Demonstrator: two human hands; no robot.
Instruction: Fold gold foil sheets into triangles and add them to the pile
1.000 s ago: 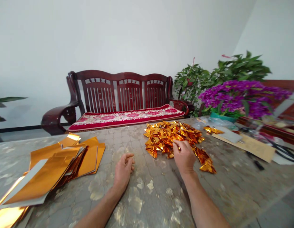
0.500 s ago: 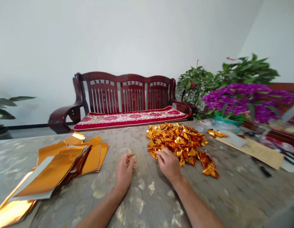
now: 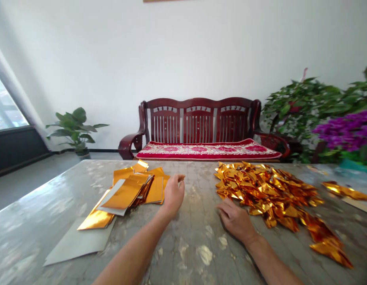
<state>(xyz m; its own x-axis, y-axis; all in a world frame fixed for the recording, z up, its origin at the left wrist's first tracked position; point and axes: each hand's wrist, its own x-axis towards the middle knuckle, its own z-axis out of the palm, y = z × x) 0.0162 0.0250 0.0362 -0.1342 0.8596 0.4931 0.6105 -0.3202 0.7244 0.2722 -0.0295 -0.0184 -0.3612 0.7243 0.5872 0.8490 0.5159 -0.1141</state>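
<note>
Gold sheets (image 3: 124, 193) lie in a loose, fanned pile on the left of the table (image 3: 189, 237), my left hand (image 3: 174, 194) at their right edge, fingers bent; how tight that grip is, I cannot tell. A grey sheet (image 3: 79, 242) juts out beneath them toward me. On the right, folded gold pieces (image 3: 260, 188) form a heap that trails toward the near right. My right hand (image 3: 236, 221) is just beside its near left side, fingers curled inward; I cannot tell whether that grip holds anything. Between sheets and heap, a lane of floral-patterned table top runs to the far edge, giving me room for either hand. The left edge slants away to a far corner beyond the sheets. Past it all stand a dark wood sofa (image 3: 198, 104) with a red cover (image 3: 201, 149), a potted plant (image 3: 73, 127) at left and purple flowers (image 3: 348, 130) at right, before a white wall (image 3: 186, 51).
</note>
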